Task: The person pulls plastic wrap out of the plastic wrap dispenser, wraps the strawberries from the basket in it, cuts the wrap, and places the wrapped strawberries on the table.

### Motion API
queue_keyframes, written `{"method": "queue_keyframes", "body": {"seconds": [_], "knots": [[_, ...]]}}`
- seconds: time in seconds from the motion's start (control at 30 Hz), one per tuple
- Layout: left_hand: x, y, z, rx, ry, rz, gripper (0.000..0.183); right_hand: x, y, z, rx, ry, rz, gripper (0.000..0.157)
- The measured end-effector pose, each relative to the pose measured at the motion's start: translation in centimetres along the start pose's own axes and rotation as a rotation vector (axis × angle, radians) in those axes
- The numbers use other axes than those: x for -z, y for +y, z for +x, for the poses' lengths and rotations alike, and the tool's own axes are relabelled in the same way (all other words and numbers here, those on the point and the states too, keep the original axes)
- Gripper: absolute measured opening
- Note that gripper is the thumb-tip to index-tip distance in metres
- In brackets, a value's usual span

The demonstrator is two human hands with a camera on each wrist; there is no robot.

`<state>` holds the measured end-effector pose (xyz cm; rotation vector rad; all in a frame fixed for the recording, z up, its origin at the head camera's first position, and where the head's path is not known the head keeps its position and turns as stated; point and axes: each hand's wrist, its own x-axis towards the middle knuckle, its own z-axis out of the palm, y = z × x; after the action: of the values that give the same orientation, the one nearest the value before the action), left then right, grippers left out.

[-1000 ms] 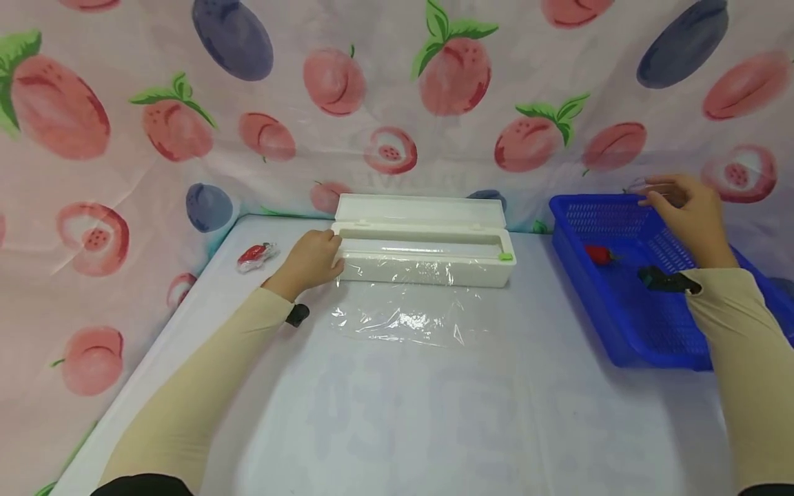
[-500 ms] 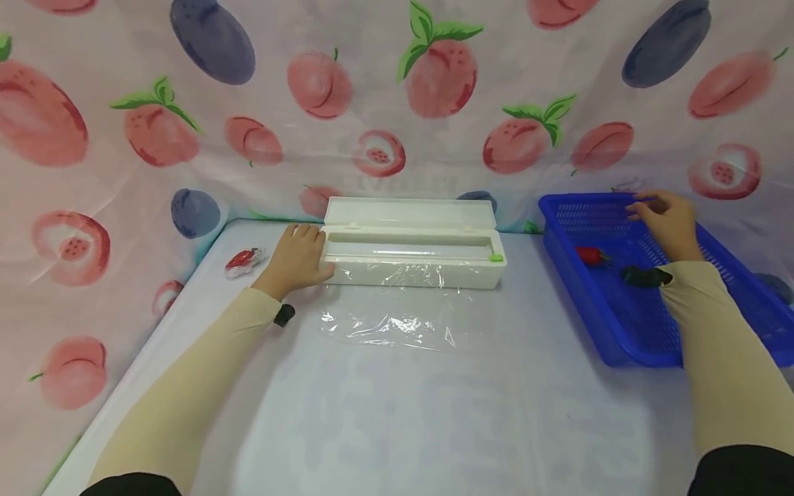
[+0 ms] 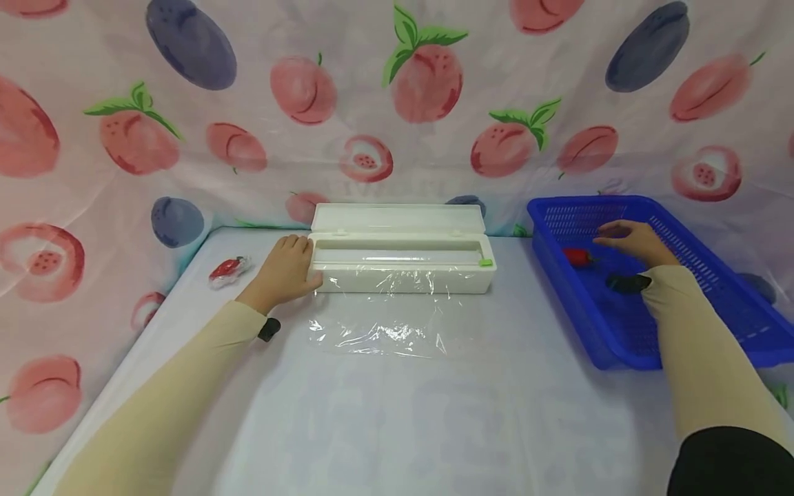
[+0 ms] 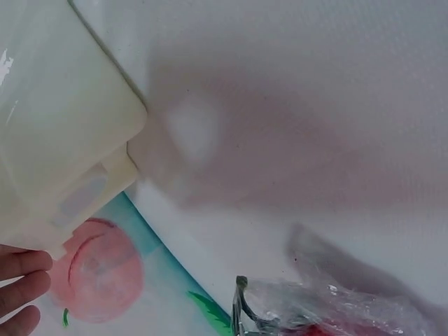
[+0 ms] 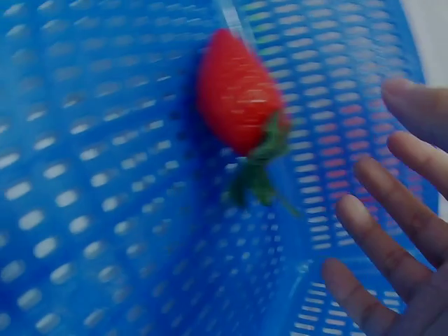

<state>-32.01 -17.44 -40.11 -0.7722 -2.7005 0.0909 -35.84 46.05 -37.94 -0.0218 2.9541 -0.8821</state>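
My left hand (image 3: pixel 282 271) rests at the left end of a white cling film box (image 3: pixel 403 279), thumb near its front corner and fingers toward its back edge. The box lid (image 3: pixel 397 218) stands raised. Clear film (image 3: pixel 378 334) hangs over the box front onto the table. Inside a blue basket (image 3: pixel 561 310), a red strawberry (image 5: pixel 241 94) with green leaves lies against the wall. My right hand (image 3: pixel 635 242) is over the basket, its fingers spread and apart from the strawberry. A red fruit wrapped in film (image 3: pixel 228 271) lies left of my left hand.
A white-covered table (image 3: pixel 372 420) bears everything. Behind it hangs a fruit-printed cloth (image 3: pixel 428 158), close to the back of the box and basket. A green piece (image 3: pixel 486 262) sits at the box's right front corner. The basket rim stands above the tabletop.
My right hand has come from the basket's far rim down and left toward the strawberry. My left hand stays at the box end, its fingers less curled. The view has shifted right.
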Motion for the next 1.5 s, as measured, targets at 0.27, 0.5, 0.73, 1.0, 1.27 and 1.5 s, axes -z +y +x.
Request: {"method": "queue_keyframes", "body": {"seconds": [0.27, 0.5, 0.73, 1.0, 1.27, 1.5], "knots": [[0.1, 0.4, -0.1, -0.012, -0.004, 0.001, 0.055, -1.3, -0.3, 0.6, 0.056, -0.280, -0.142, 0.069], [0.3, 0.5, -0.2, -0.007, -0.003, 0.002, 0.055, -1.8, -0.4, 0.5, 0.064, -0.332, -0.204, 0.062], [0.3, 0.4, -0.4, -0.001, -0.005, 0.003, 0.056, -2.0, 0.0, 0.5, 0.097, -0.308, -0.190, 0.064], [0.2, 0.7, -0.7, 0.028, -0.048, -0.022, 0.062, -2.1, -0.1, 0.2, 0.101, -0.305, -0.256, 0.060], [0.2, 0.7, -0.4, 0.056, -0.049, -0.035, 0.064, -0.7, -0.5, 0.3, 0.100, -0.255, -0.264, 0.057], [0.0, 0.3, -0.5, 0.083, -0.084, -0.038, 0.066, 0.4, -2.4, 0.6, 0.124, -0.185, -0.262, 0.055]]}}
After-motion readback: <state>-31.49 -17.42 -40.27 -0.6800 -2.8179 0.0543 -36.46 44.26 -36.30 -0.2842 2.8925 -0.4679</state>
